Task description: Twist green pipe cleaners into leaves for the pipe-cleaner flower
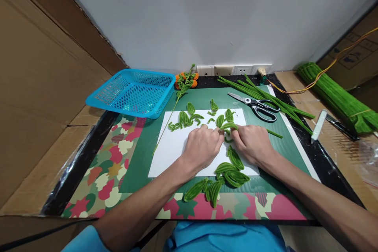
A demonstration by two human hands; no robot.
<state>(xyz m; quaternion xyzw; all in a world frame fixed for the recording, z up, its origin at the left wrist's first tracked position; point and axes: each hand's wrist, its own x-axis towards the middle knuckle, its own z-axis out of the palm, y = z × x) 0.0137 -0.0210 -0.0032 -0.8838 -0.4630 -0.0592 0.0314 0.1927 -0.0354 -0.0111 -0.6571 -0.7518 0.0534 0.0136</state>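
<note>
Both hands pinch one green pipe-cleaner leaf (226,128) mid white sheet (174,149), left hand (203,145) & right hand (252,143) closed on it; approx a dozen+ finished leaves (228,175) lie around; straight stems (265,96) by scissors (260,107) untouched.

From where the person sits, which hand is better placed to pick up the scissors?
The right hand. The scissors lie just beyond it on the same side of the green mat; the left hand would have to cross over.

Bright, even light; warped edges.
</note>
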